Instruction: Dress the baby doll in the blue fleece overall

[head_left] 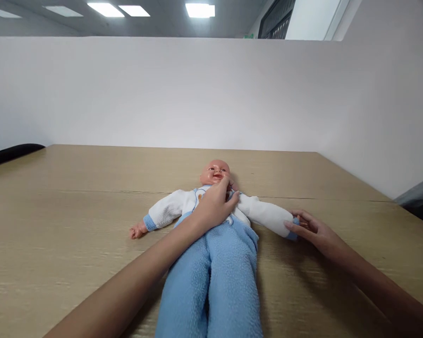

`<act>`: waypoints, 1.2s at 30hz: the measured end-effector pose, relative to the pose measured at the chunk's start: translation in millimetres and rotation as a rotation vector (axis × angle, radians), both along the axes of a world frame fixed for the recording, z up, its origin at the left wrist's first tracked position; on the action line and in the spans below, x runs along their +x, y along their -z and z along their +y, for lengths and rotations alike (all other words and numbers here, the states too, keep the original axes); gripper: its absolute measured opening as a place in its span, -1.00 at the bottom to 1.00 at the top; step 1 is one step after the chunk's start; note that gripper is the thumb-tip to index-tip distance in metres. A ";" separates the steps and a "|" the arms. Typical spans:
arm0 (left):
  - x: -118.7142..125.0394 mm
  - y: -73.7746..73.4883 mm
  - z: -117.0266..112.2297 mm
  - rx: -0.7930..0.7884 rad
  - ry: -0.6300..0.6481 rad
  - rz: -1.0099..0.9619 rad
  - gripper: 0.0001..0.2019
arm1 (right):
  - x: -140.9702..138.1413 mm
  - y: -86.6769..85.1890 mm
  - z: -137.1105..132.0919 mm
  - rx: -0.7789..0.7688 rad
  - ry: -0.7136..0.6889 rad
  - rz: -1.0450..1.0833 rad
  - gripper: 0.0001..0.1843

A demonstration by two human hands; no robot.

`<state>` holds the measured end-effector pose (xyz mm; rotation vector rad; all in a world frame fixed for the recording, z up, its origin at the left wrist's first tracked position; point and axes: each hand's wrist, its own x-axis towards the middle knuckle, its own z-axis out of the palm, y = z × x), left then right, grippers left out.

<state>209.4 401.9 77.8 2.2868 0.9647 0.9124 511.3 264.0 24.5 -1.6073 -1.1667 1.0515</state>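
A baby doll lies on its back on the wooden table, head away from me. It wears a white top with blue cuffs and fuzzy blue trousers. My left hand rests on the doll's chest near the collar, fingers closed on the fabric under the chin. My right hand grips the blue cuff at the end of the doll's sleeve on the right side. The doll's other arm lies stretched out to the left, its bare hand on the table.
A white partition wall stands along the table's far edge and right side. A dark chair back shows at the left edge. Ceiling lights are above.
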 end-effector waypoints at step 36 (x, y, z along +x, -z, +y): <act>-142.0 35.1 -40.9 -0.384 -0.019 -0.076 -0.59 | -110.6 -18.0 15.3 0.130 -0.395 0.074 -0.63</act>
